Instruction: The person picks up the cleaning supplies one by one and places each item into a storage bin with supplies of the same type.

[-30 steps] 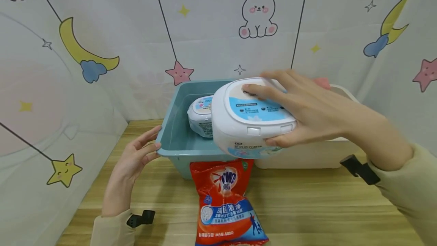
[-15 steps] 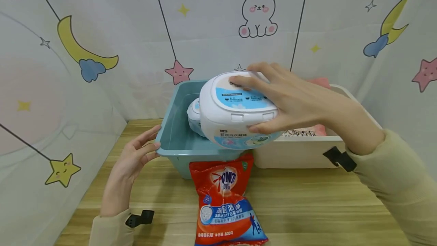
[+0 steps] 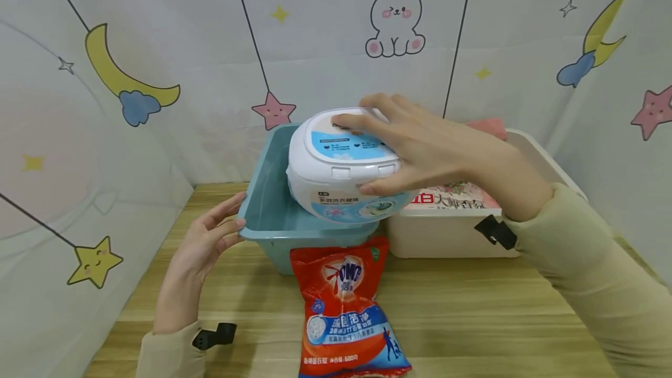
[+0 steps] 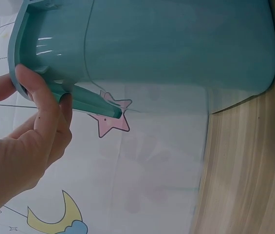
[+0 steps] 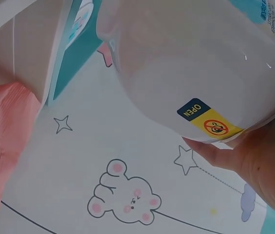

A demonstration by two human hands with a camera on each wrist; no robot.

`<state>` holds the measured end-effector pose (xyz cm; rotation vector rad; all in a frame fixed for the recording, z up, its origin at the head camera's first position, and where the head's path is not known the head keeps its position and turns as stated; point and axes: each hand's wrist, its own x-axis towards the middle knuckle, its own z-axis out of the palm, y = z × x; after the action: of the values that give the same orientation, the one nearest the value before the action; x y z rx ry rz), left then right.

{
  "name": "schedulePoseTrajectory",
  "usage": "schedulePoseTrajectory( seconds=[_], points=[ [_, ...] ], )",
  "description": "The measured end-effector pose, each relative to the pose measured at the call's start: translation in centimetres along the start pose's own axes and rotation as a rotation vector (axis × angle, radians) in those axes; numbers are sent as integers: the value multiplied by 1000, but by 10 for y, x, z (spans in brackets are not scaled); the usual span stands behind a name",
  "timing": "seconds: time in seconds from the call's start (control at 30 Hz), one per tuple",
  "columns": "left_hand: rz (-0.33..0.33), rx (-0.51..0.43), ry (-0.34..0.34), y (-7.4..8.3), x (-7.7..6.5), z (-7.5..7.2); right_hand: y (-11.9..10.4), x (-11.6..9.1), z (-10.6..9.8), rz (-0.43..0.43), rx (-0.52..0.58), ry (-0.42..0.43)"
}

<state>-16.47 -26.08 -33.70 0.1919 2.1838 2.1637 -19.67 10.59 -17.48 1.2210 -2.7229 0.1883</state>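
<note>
Tub [image 3: 336,182] | right hand [image 3: 415,144] gripped it, fingers spread over lid [image 3: 349,155], thumb at front | left hand [image 3: 207,244] pinched basin [image 3: 278,256] by its rim | level, rim-clearing descent judged soundest

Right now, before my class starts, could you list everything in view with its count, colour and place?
Wood-grain tabletop: one, light brown, beneath the bins
Open rectangular plastic bin: one, teal, on the left
Low plastic bin: one, off-white, right of the teal one
Lidded oval plastic tub: one, white with blue label, over the teal bin
Printed container: one, pale with blue, inside the teal bin, mostly hidden
Glossy detergent bag: one, red and blue, before the teal bin
Printed package: at least one, pink and white, in the off-white bin
Cartoon-printed fabric: at least one, white, behind
Left hand: one, grip on the teal rim
Right hand: one, grip on the tub
Sleeves: two, cream, on the arms
Wrist mounts: two, black, at the cuffs
</note>
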Motion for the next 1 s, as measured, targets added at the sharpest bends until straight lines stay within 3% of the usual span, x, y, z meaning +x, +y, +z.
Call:
schedulePoseTrajectory(
  seconds=[1.0],
  points=[
    [-26,50,10,2,-1,1,3,41,20,-25,-42,-102]
  ],
)
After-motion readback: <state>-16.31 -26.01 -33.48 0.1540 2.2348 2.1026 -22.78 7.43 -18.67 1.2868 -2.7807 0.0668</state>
